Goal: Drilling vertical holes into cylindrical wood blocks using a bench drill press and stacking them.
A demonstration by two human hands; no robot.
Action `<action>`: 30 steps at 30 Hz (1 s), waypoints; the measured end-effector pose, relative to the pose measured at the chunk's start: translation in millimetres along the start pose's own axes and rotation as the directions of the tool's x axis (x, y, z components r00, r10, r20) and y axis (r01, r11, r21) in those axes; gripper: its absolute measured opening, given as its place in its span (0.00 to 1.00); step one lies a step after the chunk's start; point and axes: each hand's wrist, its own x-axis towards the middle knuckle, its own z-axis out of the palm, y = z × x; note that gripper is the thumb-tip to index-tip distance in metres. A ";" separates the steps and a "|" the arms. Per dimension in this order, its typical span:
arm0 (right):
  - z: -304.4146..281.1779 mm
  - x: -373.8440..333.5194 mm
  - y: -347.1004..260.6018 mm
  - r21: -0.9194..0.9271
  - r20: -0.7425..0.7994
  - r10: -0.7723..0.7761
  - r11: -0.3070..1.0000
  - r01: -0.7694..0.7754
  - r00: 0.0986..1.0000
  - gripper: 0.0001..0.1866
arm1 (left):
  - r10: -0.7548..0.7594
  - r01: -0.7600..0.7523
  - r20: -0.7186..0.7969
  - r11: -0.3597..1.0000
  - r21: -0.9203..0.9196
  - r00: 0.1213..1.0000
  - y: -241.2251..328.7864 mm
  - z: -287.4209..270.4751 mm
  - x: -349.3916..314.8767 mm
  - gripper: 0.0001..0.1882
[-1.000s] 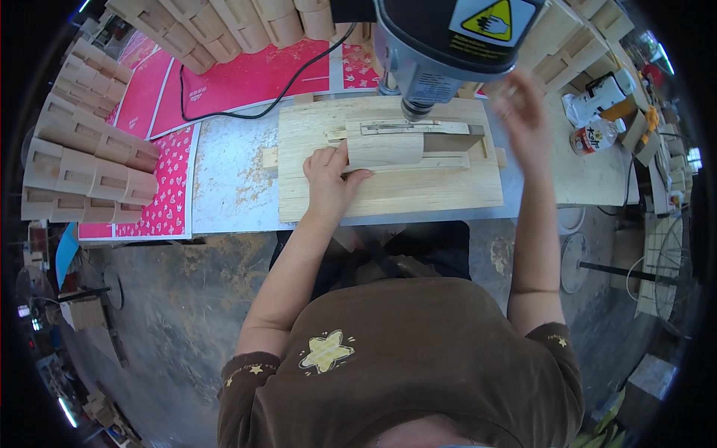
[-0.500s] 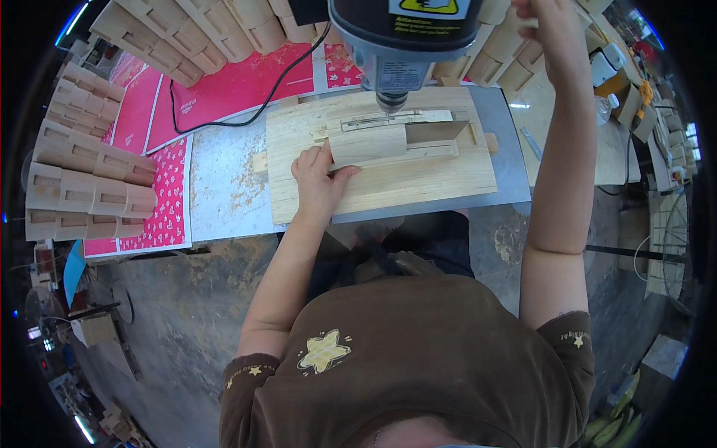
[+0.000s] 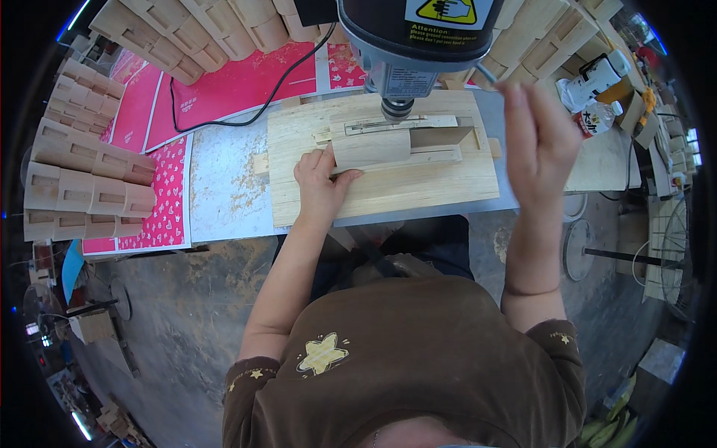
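Note:
A pale, curved wooden piece [image 3: 372, 146] lies in a wooden jig fixed on a flat plywood board [image 3: 441, 183]. My left hand [image 3: 320, 179] closes on the piece's left end, thumb along the near edge and fingers at the end. Over the far edge of the piece hangs the metal chuck [image 3: 396, 109] of a drill press [image 3: 418, 45]; the bit's tip is hard to make out. Raised to the right of the machine, my right hand [image 3: 539, 138] is curled around the end of the press's metal lever [image 3: 485, 75], whose grip is hidden by the fingers.
Stacked curved wooden pieces with rectangular recesses [image 3: 89, 190] stand at the left and along the back. A black cable [image 3: 224, 125] crosses the red sheet [image 3: 254, 82]. Sawdust lies on the grey table [image 3: 224, 187]. Bottles [image 3: 597, 118] stand at the right.
My right hand has come down and toward me from the upper right, and the lever now shows beside it. The chuck appears slightly lower. My left hand keeps its place on the piece.

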 end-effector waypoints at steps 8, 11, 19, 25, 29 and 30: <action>59.2 -64.6 52.0 0.109 -0.163 -0.050 0.992 0.068 0.985 0.04 | 0.031 -0.031 -0.016 0.999 -0.014 0.999 5.2 4.7 11.3 0.35; 68.1 -64.6 60.2 0.084 -0.179 -0.099 0.990 0.115 0.979 0.05 | 0.019 -0.019 -0.003 1.000 -0.018 1.000 2.3 5.9 10.9 0.34; 4.6 41.8 11.8 0.001 -0.063 -0.094 0.996 0.095 0.994 0.11 | 0.054 -0.047 -0.074 0.995 0.090 0.996 12.7 -5.9 5.4 0.24; -0.7 122.9 -1.4 -0.023 0.301 0.345 0.935 -0.354 0.889 0.18 | 0.079 -0.078 -0.036 0.997 0.020 0.996 35.9 30.6 12.3 0.33; -13.2 78.0 23.9 0.002 0.128 0.073 0.997 -0.073 0.989 0.15 | 0.099 -0.099 -0.020 0.995 0.000 0.995 33.7 32.3 15.7 0.33; -21.9 54.3 23.7 0.010 0.151 0.105 0.994 -0.108 0.983 0.11 | 0.109 -0.109 -0.017 0.994 -0.018 0.994 34.6 33.2 17.4 0.32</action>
